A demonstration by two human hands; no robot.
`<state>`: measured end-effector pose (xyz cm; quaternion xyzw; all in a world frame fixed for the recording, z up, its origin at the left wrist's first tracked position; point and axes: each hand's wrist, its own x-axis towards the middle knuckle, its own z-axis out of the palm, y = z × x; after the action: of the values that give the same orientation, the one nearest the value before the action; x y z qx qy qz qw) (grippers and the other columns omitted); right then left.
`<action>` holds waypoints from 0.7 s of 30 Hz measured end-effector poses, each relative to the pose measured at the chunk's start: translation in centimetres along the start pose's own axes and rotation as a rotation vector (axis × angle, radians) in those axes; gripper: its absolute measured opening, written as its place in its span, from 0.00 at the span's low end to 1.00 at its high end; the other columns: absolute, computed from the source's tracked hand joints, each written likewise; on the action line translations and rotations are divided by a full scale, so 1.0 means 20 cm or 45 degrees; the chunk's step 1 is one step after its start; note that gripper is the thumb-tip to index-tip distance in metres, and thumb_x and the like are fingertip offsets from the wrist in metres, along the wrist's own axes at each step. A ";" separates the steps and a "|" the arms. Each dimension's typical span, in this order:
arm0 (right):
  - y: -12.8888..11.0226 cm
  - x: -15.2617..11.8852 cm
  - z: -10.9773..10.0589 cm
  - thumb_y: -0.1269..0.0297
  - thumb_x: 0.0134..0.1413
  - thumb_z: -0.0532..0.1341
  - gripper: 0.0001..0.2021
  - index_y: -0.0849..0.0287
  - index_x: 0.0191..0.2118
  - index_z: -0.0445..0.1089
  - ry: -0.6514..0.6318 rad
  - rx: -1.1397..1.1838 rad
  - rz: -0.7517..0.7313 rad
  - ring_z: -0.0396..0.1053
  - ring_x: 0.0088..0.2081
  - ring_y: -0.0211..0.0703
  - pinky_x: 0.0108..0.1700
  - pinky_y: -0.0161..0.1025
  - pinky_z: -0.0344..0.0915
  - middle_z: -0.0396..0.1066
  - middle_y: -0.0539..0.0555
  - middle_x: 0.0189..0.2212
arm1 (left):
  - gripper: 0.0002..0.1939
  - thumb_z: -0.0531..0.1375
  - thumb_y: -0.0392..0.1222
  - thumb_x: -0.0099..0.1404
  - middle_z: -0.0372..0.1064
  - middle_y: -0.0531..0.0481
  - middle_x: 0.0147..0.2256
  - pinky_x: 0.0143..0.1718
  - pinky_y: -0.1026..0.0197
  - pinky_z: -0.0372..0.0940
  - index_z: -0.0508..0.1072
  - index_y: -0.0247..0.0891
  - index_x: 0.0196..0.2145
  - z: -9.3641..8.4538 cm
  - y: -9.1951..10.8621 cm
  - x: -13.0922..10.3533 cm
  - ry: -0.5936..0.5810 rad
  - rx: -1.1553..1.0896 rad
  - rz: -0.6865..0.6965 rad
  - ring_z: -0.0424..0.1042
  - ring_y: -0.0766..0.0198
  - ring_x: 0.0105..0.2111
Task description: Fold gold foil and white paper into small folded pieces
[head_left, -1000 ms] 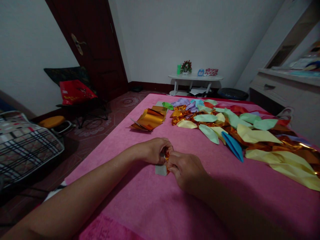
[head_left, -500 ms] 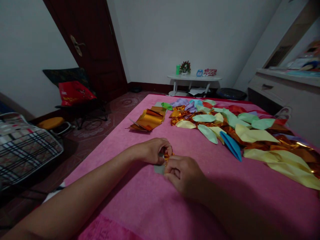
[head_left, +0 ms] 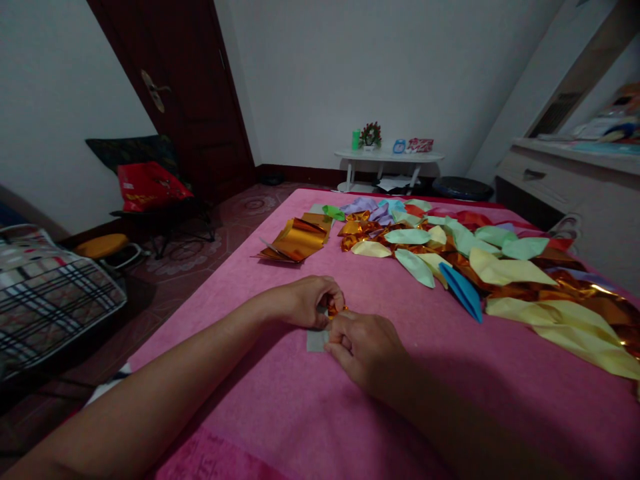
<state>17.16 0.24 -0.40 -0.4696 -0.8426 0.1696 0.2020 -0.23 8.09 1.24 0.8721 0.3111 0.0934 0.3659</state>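
My left hand [head_left: 313, 301] is closed, thumb and fingers pinching a small piece of gold foil paper [head_left: 334, 311] with a pale grey-green side [head_left: 316, 341]. My right hand [head_left: 367, 347] grips the same piece from the right, its fingers bent at the lower edge. Most of the piece is hidden by my fingers. Beyond my left hand lies a stack of gold foil sheets [head_left: 299, 239], slightly curled. To the right spreads a pile of folded paper pieces [head_left: 507, 270] in yellow, mint, purple and gold, with a blue one [head_left: 463, 293] at its near edge.
A pink cloth [head_left: 280, 400] covers the table. A small green piece [head_left: 333, 213] lies behind the gold sheets. Further off are a white side table [head_left: 390, 156], a chair holding a red bag [head_left: 151, 187], a checked bag [head_left: 55, 293] and a drawer cabinet [head_left: 565, 180].
My right hand has shifted slightly toward me and its fingers curl more. A little more of the pale side of the foil paper shows below my fingers. My left hand stays in place.
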 end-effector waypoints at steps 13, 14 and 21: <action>0.03 0.02 -0.02 0.67 0.52 0.60 0.04 0.57 0.28 0.67 0.027 -0.023 0.023 0.63 0.25 0.35 0.27 0.34 0.48 0.69 0.47 0.25 | 0.13 0.63 0.31 0.47 0.66 0.52 0.32 0.31 0.67 0.60 0.71 0.34 0.34 0.00 0.01 0.00 0.004 -0.009 -0.032 0.63 0.67 0.30; 0.04 0.03 -0.02 0.67 0.52 0.61 0.04 0.57 0.27 0.67 0.040 -0.034 0.046 0.63 0.25 0.35 0.27 0.34 0.48 0.69 0.47 0.24 | 0.13 0.63 0.31 0.48 0.65 0.53 0.32 0.30 0.67 0.59 0.71 0.34 0.34 0.00 0.01 -0.01 0.006 -0.012 -0.036 0.63 0.68 0.30; 0.15 0.08 -0.07 0.70 0.54 0.59 0.05 0.56 0.37 0.69 0.253 -0.020 0.243 0.69 0.36 0.40 0.36 0.34 0.57 0.71 0.50 0.37 | 0.16 0.65 0.30 0.47 0.65 0.53 0.33 0.33 0.67 0.59 0.72 0.35 0.36 -0.01 -0.01 0.00 0.016 -0.032 -0.051 0.62 0.67 0.32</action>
<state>19.34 3.31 -0.37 -0.5635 -0.7713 0.1339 0.2638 -0.42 8.28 1.22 0.8604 0.3295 0.0954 0.3768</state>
